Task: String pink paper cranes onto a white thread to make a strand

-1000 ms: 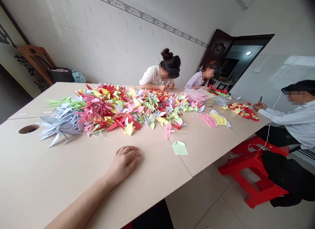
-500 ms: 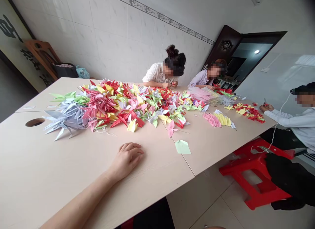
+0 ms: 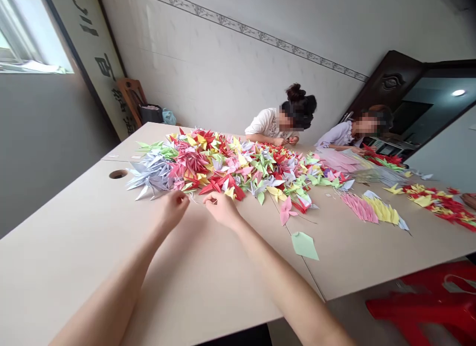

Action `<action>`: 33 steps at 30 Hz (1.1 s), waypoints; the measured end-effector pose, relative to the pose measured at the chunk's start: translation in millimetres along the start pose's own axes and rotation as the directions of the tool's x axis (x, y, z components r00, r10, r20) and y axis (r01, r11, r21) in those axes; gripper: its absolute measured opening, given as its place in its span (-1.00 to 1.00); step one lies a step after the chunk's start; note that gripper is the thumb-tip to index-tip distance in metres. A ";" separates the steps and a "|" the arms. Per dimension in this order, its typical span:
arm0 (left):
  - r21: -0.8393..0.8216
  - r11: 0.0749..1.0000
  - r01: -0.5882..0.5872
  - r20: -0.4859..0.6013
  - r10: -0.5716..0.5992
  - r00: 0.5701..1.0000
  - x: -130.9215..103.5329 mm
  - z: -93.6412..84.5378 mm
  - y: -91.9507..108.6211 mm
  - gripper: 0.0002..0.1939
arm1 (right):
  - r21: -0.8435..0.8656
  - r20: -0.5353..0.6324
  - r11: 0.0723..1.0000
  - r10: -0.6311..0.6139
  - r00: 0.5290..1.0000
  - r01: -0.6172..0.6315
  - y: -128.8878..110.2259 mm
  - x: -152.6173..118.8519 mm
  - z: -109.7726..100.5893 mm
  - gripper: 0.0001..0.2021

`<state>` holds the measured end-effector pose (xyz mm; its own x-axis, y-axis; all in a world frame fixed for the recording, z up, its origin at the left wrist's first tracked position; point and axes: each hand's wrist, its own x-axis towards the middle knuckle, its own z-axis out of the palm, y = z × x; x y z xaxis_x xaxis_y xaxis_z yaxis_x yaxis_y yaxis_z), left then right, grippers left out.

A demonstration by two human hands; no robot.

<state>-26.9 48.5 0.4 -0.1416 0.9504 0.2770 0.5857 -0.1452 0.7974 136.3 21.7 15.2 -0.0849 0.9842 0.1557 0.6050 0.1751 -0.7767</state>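
A large heap of folded paper pieces (image 3: 223, 160) in red, pink, yellow, green and grey-blue covers the far middle of the table. My left hand (image 3: 175, 206) is closed in a pinch at the heap's near left edge, beside the grey-blue pieces (image 3: 150, 172). Just right of it, my right hand (image 3: 221, 207) is also pinched, in front of red and yellow pieces. Thin white strings show between the two hands; whatever the fingertips hold is too small to make out. A pink folded piece (image 3: 286, 210) and a green paper sheet (image 3: 305, 245) lie to the right.
Two people (image 3: 271, 123) (image 3: 347, 133) sit across the table (image 3: 178, 296). Rows of pink and yellow folded strips (image 3: 372, 208) and a red-yellow pile (image 3: 439, 204) lie at the right. A round hole (image 3: 118, 174) is at the left. Red stools (image 3: 427, 306) stand lower right.
The view has swung left. My right hand has come into view, and my left hand has gone from lying relaxed on the table to a pinch by the heap.
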 end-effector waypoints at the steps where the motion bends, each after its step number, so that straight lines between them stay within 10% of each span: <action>1: 0.002 1.000 -0.004 -0.042 0.004 0.999 9.2 -9.6 -7.1 -0.86 | -0.041 -0.003 0.999 -0.002 1.000 0.002 1.5 10.1 8.0 -0.83; 6: -0.129 0.980 0.152 -0.292 -0.184 0.938 29.9 -28.8 -37.2 -0.77 | -0.220 -0.059 0.972 -0.092 0.994 0.077 -15.4 45.3 47.6 -0.85; 15: -0.266 0.960 0.084 -0.259 -0.155 0.953 26.2 -12.7 -39.1 -0.73 | -0.325 -0.029 0.944 0.047 0.998 -0.054 -50.8 117.2 63.0 -0.94; 28: -0.304 0.949 0.081 -0.203 -0.147 0.968 31.4 -6.0 -45.0 -0.77 | 0.346 -0.181 0.938 0.036 0.983 0.029 -122.1 176.1 -83.8 -0.79; 33: -0.295 0.952 0.083 -0.197 -0.145 0.970 32.4 -2.8 -48.2 -0.77 | 0.303 -0.268 0.947 -0.026 0.963 0.110 -157.4 167.2 -134.1 -0.80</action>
<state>-62.0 85.5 -27.5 -0.3794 0.8884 0.2583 0.3106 -0.1407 0.9401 133.0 154.9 245.3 0.1140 0.9357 0.3338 0.3238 0.2826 -0.9029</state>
